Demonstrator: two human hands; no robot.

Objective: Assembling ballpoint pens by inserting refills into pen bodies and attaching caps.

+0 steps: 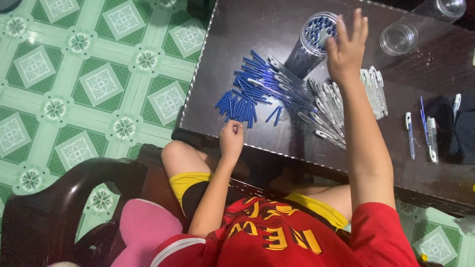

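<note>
Left hand (231,140) clenched by blue pen caps (240,101) — right hand (346,47) released, spread beside clear cup (316,34).

Empty clear cup (398,38), green patterned floor tiles (99,84), pink cushion (143,230), dark wooden chair (54,202)

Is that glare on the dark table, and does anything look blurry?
Head view: the glossy dark table reflects soft light near the blue pen parts; the raised right hand is slightly motion-blurred, the left hand sharper; the clear cups catch highlights.
</note>
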